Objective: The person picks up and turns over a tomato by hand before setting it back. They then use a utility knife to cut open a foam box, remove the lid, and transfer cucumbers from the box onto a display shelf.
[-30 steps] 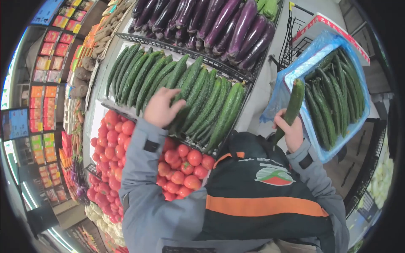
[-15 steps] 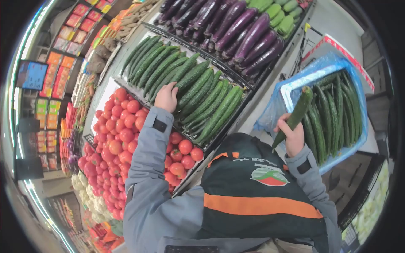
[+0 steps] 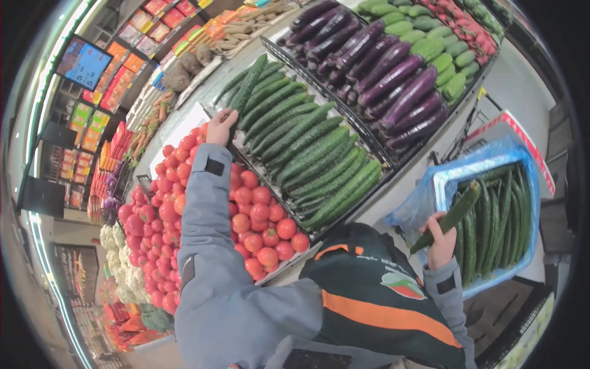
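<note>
No legible text; jacket logo (image 3: 402, 286), screen (image 3: 86, 61) too blurred.

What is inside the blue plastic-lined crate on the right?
Long green cucumbers fill the crate, lying side by side in a blue plastic liner. The right hand holds another cucumber over its rim. The bottom is covered.
</note>
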Available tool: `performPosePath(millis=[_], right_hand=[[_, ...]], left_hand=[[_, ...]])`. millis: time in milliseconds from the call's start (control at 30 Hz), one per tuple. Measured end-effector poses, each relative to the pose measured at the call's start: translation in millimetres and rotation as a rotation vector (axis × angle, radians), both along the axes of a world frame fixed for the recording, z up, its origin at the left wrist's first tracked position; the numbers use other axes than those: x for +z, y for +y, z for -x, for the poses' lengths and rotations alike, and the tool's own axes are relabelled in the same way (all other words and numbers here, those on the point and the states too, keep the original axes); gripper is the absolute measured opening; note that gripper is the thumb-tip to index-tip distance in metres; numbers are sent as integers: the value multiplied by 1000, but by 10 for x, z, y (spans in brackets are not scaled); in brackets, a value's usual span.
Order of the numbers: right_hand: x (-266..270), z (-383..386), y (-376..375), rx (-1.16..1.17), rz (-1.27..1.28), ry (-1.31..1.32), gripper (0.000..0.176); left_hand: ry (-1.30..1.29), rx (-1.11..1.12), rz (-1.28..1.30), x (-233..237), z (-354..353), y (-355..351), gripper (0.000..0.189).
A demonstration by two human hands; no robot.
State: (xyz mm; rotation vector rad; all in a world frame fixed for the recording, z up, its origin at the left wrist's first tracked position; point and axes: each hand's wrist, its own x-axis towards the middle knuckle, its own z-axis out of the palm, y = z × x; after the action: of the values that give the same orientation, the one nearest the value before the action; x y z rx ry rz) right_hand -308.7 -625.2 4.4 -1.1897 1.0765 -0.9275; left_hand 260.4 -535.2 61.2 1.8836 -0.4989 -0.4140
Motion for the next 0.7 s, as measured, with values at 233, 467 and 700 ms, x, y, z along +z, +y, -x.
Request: performPosePath(millis=[233,467,700], right_hand=[[189,-228,58,11,-43,108,17],[255,-393,163,-22,-35,187,18],[179,-326,186,-38,1,228,24]], left_hand=[[-820,15,-391,436,-978,-423,42],[-634,-156,-697,-197,-1387,-1008,36],[-635,-136,-792,-801,-1842,-1087,35]])
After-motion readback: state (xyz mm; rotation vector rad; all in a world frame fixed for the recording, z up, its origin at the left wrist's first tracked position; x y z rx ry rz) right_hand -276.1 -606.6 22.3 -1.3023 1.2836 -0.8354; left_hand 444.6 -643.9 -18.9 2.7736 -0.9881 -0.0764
